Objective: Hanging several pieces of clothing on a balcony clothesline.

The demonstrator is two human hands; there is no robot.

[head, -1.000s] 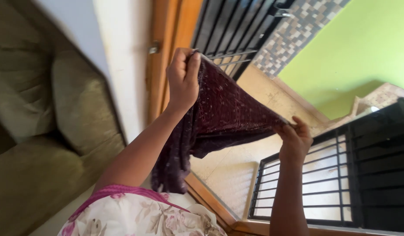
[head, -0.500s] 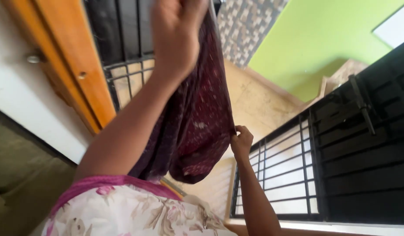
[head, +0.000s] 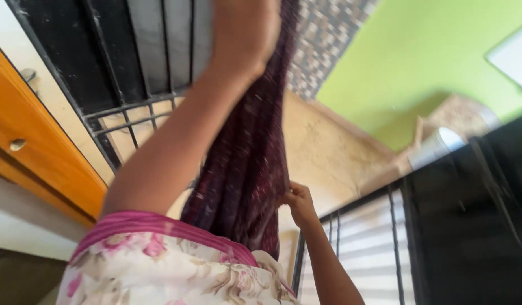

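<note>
A dark maroon patterned cloth [head: 247, 164] hangs lengthwise in front of me. My left hand [head: 244, 31] is raised near the top edge of the view and grips the cloth's upper end. My right hand [head: 299, 203] is lower, pinching the cloth's right edge at about its mid-height. The cloth's lower end drops behind my floral sleeve with a pink band [head: 159, 260] and is hidden there.
A black metal grille gate [head: 131, 62] stands open at the upper left beside an orange wooden door frame [head: 29, 141]. A second black gate leaf [head: 464, 226] is at the right. Beyond lie a tan floor [head: 328, 147] and a green wall [head: 419, 62].
My left hand has lifted higher with the cloth, and my right hand has drawn in towards the middle. The cloth went from spread wide to hanging narrow. The view has swung away from the sofa.
</note>
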